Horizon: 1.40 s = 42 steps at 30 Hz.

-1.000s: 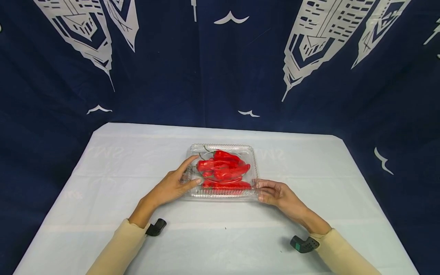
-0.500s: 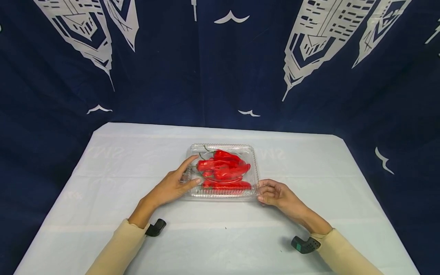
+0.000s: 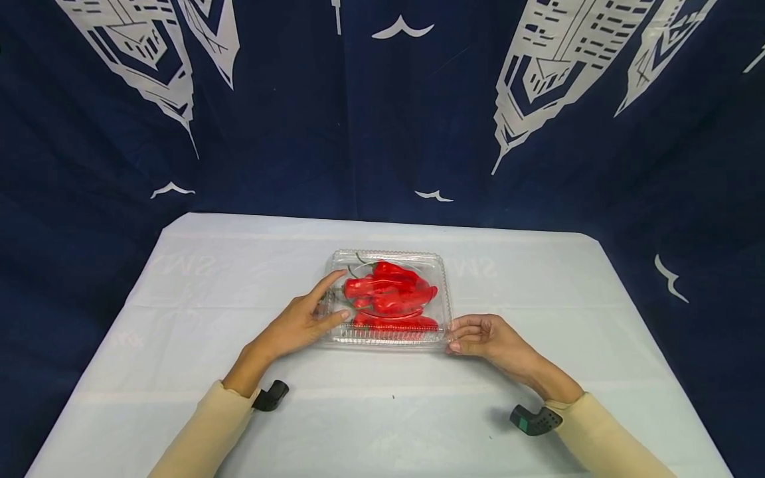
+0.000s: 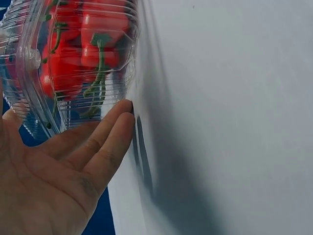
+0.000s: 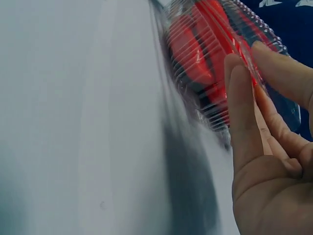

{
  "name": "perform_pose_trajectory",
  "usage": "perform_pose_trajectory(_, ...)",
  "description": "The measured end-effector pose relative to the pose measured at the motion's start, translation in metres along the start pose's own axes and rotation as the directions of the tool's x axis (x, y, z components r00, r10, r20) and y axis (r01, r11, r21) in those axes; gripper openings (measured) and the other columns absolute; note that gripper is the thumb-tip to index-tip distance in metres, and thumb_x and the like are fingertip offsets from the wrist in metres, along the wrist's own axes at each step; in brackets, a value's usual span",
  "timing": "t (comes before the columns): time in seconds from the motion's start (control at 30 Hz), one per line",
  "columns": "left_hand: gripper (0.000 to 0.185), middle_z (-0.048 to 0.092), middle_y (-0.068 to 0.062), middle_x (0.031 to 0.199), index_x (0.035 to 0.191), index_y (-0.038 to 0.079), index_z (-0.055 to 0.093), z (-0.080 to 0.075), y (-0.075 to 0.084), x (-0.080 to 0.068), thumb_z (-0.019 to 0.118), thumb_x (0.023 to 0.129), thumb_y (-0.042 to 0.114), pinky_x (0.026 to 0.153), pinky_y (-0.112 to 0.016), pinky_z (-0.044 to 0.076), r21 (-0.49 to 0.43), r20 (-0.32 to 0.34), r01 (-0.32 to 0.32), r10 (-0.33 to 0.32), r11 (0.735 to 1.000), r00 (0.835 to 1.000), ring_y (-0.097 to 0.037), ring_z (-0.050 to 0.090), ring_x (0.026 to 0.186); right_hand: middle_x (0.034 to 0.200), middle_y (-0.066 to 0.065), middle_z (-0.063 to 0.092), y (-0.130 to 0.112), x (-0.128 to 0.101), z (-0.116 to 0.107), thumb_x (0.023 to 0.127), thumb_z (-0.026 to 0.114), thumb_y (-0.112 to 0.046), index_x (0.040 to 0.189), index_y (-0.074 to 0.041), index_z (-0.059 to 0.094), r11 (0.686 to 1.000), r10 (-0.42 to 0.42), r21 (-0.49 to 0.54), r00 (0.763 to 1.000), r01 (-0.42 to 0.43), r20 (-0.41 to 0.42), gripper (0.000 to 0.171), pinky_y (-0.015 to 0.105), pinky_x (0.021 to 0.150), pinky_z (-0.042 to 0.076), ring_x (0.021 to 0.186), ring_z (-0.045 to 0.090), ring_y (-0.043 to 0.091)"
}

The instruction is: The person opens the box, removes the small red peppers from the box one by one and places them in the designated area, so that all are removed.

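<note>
A clear plastic clamshell container full of red peppers with green stems sits on the white table, its lid lying over them. My left hand rests at the container's left end, thumb and index finger spread over the lid's edge. Its other fingers lie straight against the ribbed side in the left wrist view. At the front right corner, my right hand pinches the container's rim between thumb and fingers. The right wrist view shows fingertips on both sides of that thin edge.
White cloth covers the table, with a few dark specks near the front. Behind and around it hangs a dark blue curtain with white prints. Each wrist wears a black camera, the left one and the right one.
My right wrist has shifted slightly to the right, and the fingers have moved a little down at the corner. The container has edged very slightly right; my left hand stays almost still.
</note>
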<state>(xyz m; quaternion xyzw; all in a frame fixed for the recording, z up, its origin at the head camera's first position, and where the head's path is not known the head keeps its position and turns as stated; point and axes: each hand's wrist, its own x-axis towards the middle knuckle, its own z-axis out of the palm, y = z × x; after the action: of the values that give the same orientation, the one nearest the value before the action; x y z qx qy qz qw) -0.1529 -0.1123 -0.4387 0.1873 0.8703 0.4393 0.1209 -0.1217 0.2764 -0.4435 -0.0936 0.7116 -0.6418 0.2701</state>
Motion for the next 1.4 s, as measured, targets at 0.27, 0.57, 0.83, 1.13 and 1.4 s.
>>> perform_pose_trajectory(0.27, 0.077, 0.032, 0.004, 0.061, 0.156, 0.043, 0.023, 0.000, 0.003, 0.002, 0.068, 0.094, 0.048, 0.053, -0.029, 0.035, -0.005, 0.005, 0.010, -0.010, 1.000, 1.000, -0.013, 0.034, 0.056, 0.099, 0.010, 0.075, -0.009, 0.001, 0.007, 0.090, 0.073, -0.006, 0.113, 0.012, 0.059, 1.000, 0.025, 0.011, 0.998, -0.024, -0.055, 0.033, 0.038, 0.090, 0.060, 0.093, 0.075, 0.020)
perform_pose_trajectory(0.57, 0.076, 0.036, 0.003, 0.061, 0.155, 0.044, 0.024, 0.001, 0.002, 0.003, 0.068, 0.094, 0.047, 0.052, -0.028, 0.035, 0.006, 0.002, 0.003, -0.003, 1.000, 1.000, -0.012, 0.036, 0.057, 0.097, 0.009, 0.075, -0.015, 0.000, 0.007, 0.093, 0.070, -0.005, 0.108, 0.016, 0.061, 0.999, 0.027, -0.043, 0.999, -0.028, -0.034, 0.028, 0.037, 0.090, 0.060, 0.093, 0.075, 0.022)
perform_pose_trajectory(0.83, 0.076, 0.036, 0.002, 0.061, 0.156, 0.042, 0.024, 0.001, 0.001, 0.002, 0.067, 0.094, 0.047, 0.053, -0.029, 0.035, 0.003, -0.007, 0.002, -0.002, 1.000, 1.000, -0.014, 0.037, 0.058, 0.098, 0.005, 0.074, -0.019, -0.001, 0.009, 0.097, 0.063, -0.006, 0.114, 0.018, 0.059, 0.997, 0.070, -0.029, 0.996, -0.072, -0.058, 0.030, 0.034, 0.092, 0.059, 0.091, 0.073, 0.015)
perform_pose_trajectory(1.13, 0.076, 0.035, 0.003, 0.062, 0.156, 0.043, 0.023, 0.003, 0.001, 0.002, 0.066, 0.094, 0.049, 0.052, -0.028, 0.033, 0.014, -0.001, 0.014, -0.014, 1.000, 1.000, -0.013, 0.035, 0.057, 0.102, 0.003, 0.072, -0.014, -0.003, 0.005, 0.099, 0.062, -0.007, 0.117, 0.015, 0.059, 0.997, 0.075, 0.026, 0.997, -0.074, -0.023, 0.029, 0.030, 0.094, 0.058, 0.096, 0.072, 0.013)
perform_pose_trajectory(1.4, 0.075, 0.034, 0.003, 0.061, 0.156, 0.042, 0.026, 0.003, 0.001, 0.002, 0.067, 0.093, 0.048, 0.050, -0.027, 0.031, 0.016, -0.014, 0.003, -0.003, 1.000, 1.000, -0.012, 0.032, 0.057, 0.102, 0.003, 0.073, -0.010, -0.003, 0.003, 0.096, 0.066, -0.008, 0.114, 0.010, 0.061, 0.998, 0.044, 0.048, 0.999, -0.044, 0.005, 0.025, 0.032, 0.096, 0.057, 0.097, 0.072, 0.015)
